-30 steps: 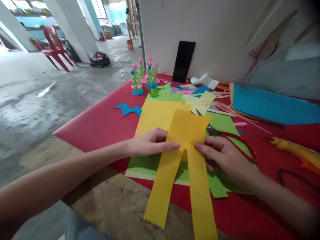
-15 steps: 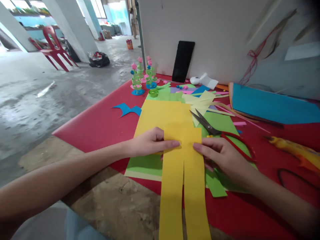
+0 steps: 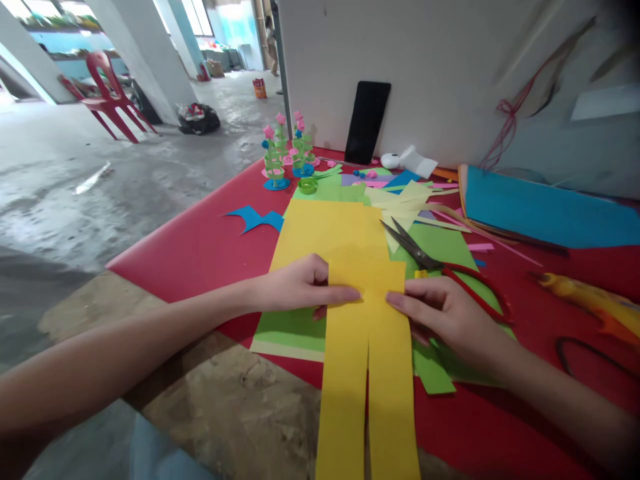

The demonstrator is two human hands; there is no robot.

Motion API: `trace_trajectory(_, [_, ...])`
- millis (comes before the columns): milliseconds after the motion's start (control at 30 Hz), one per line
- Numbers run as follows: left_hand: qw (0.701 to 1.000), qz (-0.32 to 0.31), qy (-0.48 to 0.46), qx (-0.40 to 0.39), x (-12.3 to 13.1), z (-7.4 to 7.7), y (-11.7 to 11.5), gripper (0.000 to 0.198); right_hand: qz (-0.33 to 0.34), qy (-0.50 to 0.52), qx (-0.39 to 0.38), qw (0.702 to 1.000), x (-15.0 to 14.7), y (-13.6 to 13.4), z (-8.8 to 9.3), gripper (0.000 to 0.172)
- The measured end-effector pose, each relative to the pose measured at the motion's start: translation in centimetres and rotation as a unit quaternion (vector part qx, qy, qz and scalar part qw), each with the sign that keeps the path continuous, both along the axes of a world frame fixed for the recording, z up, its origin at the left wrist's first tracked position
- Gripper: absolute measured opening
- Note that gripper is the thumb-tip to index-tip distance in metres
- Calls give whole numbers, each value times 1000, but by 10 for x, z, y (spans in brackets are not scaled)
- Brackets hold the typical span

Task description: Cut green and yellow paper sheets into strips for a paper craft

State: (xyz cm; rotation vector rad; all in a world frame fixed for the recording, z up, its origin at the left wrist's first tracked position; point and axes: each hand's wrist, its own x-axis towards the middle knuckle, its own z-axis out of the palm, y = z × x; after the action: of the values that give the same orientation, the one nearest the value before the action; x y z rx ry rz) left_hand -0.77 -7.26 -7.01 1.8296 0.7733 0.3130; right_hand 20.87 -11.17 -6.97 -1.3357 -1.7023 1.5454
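Between my two hands is a strip of yellow paper (image 3: 345, 373), split up the middle from its near end into two long legs that stay joined at the top. My left hand (image 3: 307, 287) pinches its left side, thumb on top and fingers behind. On the opposite edge, my right hand (image 3: 435, 303) grips it the same way. Under the far end lies a larger yellow sheet (image 3: 325, 230), on top of green paper (image 3: 293, 333). Scissors (image 3: 425, 261) with red handles rest partly open just beyond my right hand.
Small paper flower stands (image 3: 275, 167) and a green paper coil (image 3: 307, 186) stand at the back left. A black phone (image 3: 367, 123) leans on the wall. Paper scraps (image 3: 407, 200), blue sheets (image 3: 545, 207) and a yellow glue gun (image 3: 590, 293) lie to the right.
The yellow strip has shifted very slightly toward me, and the slit looks a little narrower. Both hands keep their hold. A distant person has moved a little to the right.
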Motion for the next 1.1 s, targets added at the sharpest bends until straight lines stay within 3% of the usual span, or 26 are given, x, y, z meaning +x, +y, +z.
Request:
trace_trajectory(167, [1000, -24, -16, -4, -1, -1, 0, 35, -12, 5, -10, 1000, -2, 0, 1, 31])
trace_trajectory(433, [998, -49, 10, -39, -4, 8, -2, 29, 52, 11, -41, 998, -5, -2, 8, 27])
trace_trajectory(600, [997, -77, 21, 1, -6, 8, 3, 29, 51, -18, 1, 999, -2, 0, 5, 31])
trace_trajectory(733, [996, -65, 8, 56, -7, 7, 5, 30, 55, -29, 18, 998, 0, 1, 4, 30])
trace_trajectory(967, [998, -61, -32, 9, -4, 8, 2, 30, 20, -22, 47, 998, 0, 1, 4, 35])
trace_trajectory(1100, [998, -55, -28, 25, -3, 9, 2, 38, 24, -34, 60, 997, 2, 1, 2, 38])
